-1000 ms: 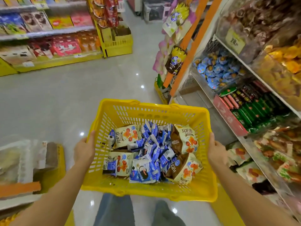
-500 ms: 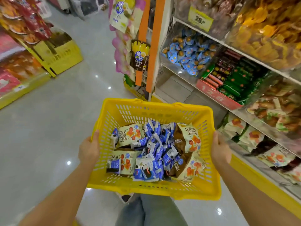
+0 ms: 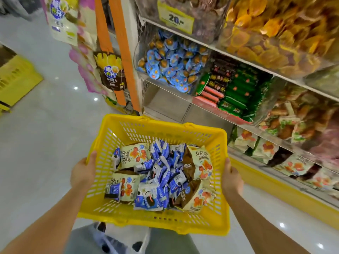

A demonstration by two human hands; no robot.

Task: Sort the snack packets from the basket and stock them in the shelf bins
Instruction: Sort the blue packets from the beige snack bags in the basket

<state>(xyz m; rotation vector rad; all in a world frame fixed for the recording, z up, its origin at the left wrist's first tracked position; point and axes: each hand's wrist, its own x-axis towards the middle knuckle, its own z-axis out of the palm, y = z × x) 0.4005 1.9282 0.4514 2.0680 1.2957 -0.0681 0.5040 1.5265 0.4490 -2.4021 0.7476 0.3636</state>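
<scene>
A person stands in a shop aisle with a yellow perforated plastic basket held out at waist height, its far end turned toward the stocked shelving on the right. The left hand has its grip wrapped over the basket's left rim, and the right hand has its grip wrapped over the right rim, so neither is free. Inside lie 2 kinds of stock in 1 mixed heap: small blue-and-white snack packets down the middle and larger cream-and-brown snack packets with orange print at the sides. None has been lifted out.

The step in hand appears to be carrying the load to the shelf; sorting has not begun. A low clear shelf bin, just right of the basket, holds packets that look like the cream kind. No bin of the blue-and-white kind can be made out. The next move likely calls for resting the basket somewhere or holding it in 1 hand, freeing the other to pick out 1 kind.
</scene>
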